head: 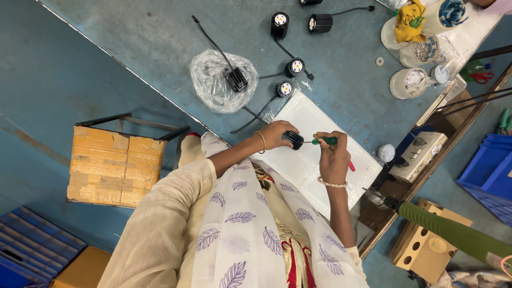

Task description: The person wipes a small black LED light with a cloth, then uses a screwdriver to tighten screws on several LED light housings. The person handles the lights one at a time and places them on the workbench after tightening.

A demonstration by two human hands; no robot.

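1. Head view, from the left: a taped cardboard box (113, 166) sits on a metal stool beside the blue workbench (160, 37), well apart from the work.
2. Left hand (276, 134) is curled around a small black ribbed lamp housing (292, 140), holding it just above a white foam sheet (312, 154).
3. Right hand (333, 157) pinches a green-handled screwdriver (324, 141), its tip pointing at the housing; contact looks likely, though the tip is too small to be sure.
4. Judged from this, a screw is being driven or loosened; the next move calls for a steady housing and a tool kept in line.
5. Beyond the hands lie a crumpled plastic bag (216, 80) and several finished black lamps (294, 67) with trailing cables, near but not blocking.
6. Farther right stand plastic jars (408, 82) of small parts, and a green soldering-iron handle (453, 232) juts in at the bench edge.
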